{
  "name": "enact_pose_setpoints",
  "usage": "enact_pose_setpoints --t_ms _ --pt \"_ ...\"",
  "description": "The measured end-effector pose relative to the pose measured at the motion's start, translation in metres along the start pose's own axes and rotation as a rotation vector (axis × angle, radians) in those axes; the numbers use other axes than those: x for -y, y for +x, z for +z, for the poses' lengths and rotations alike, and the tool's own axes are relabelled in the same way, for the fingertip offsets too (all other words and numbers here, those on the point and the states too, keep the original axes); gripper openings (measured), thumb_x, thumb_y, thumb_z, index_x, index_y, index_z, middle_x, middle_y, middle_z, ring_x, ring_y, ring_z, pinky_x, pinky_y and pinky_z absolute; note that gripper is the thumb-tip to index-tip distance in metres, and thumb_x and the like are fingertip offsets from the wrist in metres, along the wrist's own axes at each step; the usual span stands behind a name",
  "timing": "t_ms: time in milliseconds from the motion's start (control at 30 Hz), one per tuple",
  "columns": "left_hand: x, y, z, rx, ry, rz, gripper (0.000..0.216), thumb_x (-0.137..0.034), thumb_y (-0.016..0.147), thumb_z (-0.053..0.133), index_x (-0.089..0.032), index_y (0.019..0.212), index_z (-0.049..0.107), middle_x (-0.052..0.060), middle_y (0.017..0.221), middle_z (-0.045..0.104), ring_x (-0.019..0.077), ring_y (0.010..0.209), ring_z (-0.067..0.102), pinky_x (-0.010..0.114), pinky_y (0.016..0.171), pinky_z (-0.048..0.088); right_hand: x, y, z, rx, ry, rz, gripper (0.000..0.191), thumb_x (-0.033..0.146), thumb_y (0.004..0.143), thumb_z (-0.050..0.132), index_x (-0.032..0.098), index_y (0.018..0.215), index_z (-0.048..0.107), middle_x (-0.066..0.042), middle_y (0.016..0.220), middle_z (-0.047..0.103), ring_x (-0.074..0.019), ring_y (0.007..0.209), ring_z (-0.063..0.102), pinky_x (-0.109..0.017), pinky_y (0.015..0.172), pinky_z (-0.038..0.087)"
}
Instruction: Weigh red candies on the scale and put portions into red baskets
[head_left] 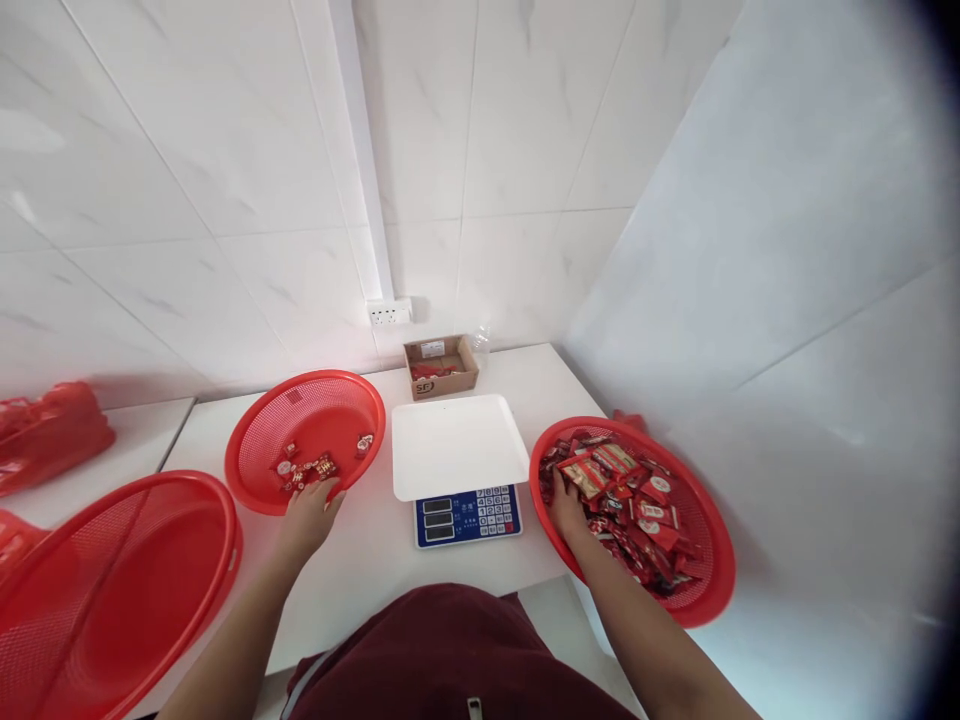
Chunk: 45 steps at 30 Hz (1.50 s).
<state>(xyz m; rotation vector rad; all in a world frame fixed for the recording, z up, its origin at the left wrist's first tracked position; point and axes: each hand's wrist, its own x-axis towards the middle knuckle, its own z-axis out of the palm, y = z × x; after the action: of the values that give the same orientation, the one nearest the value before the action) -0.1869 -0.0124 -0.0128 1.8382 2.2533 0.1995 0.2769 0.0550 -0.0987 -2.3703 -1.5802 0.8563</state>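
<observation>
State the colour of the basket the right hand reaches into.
The basket is red, seen best in the head view.

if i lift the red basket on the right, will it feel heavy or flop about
The red basket would probably feel fairly weighty, as many packets are piled inside. It looks like perforated plastic, so it may flex slightly but likely keep its round shape. The packets look loose, so tilting could send them sliding.

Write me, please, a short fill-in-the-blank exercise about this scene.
The scale sits ____ the left hand and the right hand.
The fuller basket is at the ____ hand.
The box beyond the scale is made of ____.
The scale's front panel is mainly coloured ____.
Missing words: between; right; cardboard; blue.
</observation>
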Motion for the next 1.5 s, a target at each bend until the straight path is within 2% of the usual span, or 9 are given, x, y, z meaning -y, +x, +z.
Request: enact_pose_setpoints --t_ms 267,433,600,733,967,1133,1300,1433,1500 --pt "-0.024 -0.006 0.003 -0.169 -0.121 0.155 0.033 -0.036 0.089 0.044 -0.02 0.105 0.067 0.011 0.109 0.07 0.0287 0.109 0.062 0.044 0.094 0.047 0.016 0.033 -0.009 0.05 -0.06 0.074 0.082 0.043 0.082 0.049 0.015 0.152 0.018 -0.027 0.143 0.041 -0.0358 0.126 0.05 -0.049 0.098 0.042" --pt "-0.036 -0.007 0.017 -0.25 -0.207 0.235 0.03 -0.036 0.09 0.044 -0.021 0.102 0.067 0.01 0.107 0.07 0.0284 0.111 0.06 0.048 0.098 0.045 0.008 0.016 -0.007 0.045 -0.072 -0.033 0.058 0.028 0.08 0.051 0.018 0.137 0.051 -0.023 0.145 0.042 -0.0334 0.118 0.057 -0.045 0.098 0.043" --pt "-0.041 -0.007 0.024 -0.234 -0.255 0.281 0.028 -0.035 0.091 0.044 -0.02 0.1 0.066 0.01 0.107 0.07 0.0296 0.115 0.058 0.051 0.1 0.043 -0.009 -0.004 -0.01 0.026 -0.031 -0.232 0.037 0.014 0.074 0.052 0.018 0.107 0.069 -0.013 0.12 0.065 -0.0238 0.108 0.061 -0.033 0.096 0.043" --pt "-0.044 -0.007 0.021 -0.218 -0.269 0.301 0.029 -0.036 0.091 0.043 -0.02 0.1 0.066 0.01 0.106 0.07 0.0306 0.114 0.058 0.05 0.099 0.044 -0.016 -0.008 -0.018 -0.033 0.024 -0.273 0.032 0.019 0.08 0.045 0.018 0.103 0.067 -0.009 0.101 0.071 -0.0213 0.094 0.064 -0.033 0.088 0.047" --pt "-0.047 -0.012 0.014 -0.186 -0.277 0.271 0.03 -0.035 0.091 0.041 -0.02 0.099 0.067 0.01 0.106 0.07 0.0278 0.113 0.059 0.046 0.101 0.045 -0.017 0.003 -0.047 -0.307 0.069 -0.188 0.036 0.033 0.083 0.044 0.018 0.108 0.065 -0.015 0.129 0.056 -0.0283 0.121 0.051 -0.042 0.099 0.042" --pt "-0.052 -0.015 0.01 -0.125 -0.289 0.234 0.028 -0.034 0.09 0.043 -0.022 0.1 0.066 0.008 0.109 0.07 0.0272 0.117 0.057 0.046 0.104 0.042 -0.008 0.007 -0.049 -0.138 0.037 -0.125 0.033 0.029 0.077 0.051 0.018 0.103 0.068 -0.012 0.109 0.068 -0.0275 0.107 0.06 -0.038 0.093 0.046" --pt "-0.056 -0.018 0.009 -0.125 -0.331 0.259 0.028 -0.033 0.09 0.042 -0.021 0.098 0.065 0.009 0.107 0.07 0.027 0.118 0.056 0.046 0.103 0.044 -0.011 -0.008 -0.05 -0.159 0.037 -0.092 0.034 0.028 0.079 0.046 0.014 0.102 0.067 -0.015 0.102 0.07 -0.0283 0.096 0.064 -0.04 0.089 0.047" --pt "-0.058 -0.021 0.009 -0.145 -0.425 0.26 0.027 -0.034 0.09 0.044 -0.021 0.096 0.066 0.009 0.104 0.07 0.0268 0.116 0.057 0.047 0.104 0.042 0.003 -0.024 -0.074 -0.392 0.254 -0.043 0.037 0.041 0.075 0.053 0.015 0.097 0.067 -0.016 0.097 0.072 -0.031 0.097 0.063 -0.043 0.09 0.046" --pt "-0.066 -0.023 0.008 -0.116 -0.515 0.26 0.027 -0.036 0.089 0.046 -0.02 0.097 0.066 0.009 0.106 0.07 0.0261 0.115 0.058 0.046 0.105 0.041 0.025 -0.035 -0.087 -0.407 0.448 -0.114 0.037 0.047 0.072 0.059 0.017 0.091 0.068 -0.013 0.094 0.073 -0.0302 0.097 0.063 -0.041 0.091 0.046"
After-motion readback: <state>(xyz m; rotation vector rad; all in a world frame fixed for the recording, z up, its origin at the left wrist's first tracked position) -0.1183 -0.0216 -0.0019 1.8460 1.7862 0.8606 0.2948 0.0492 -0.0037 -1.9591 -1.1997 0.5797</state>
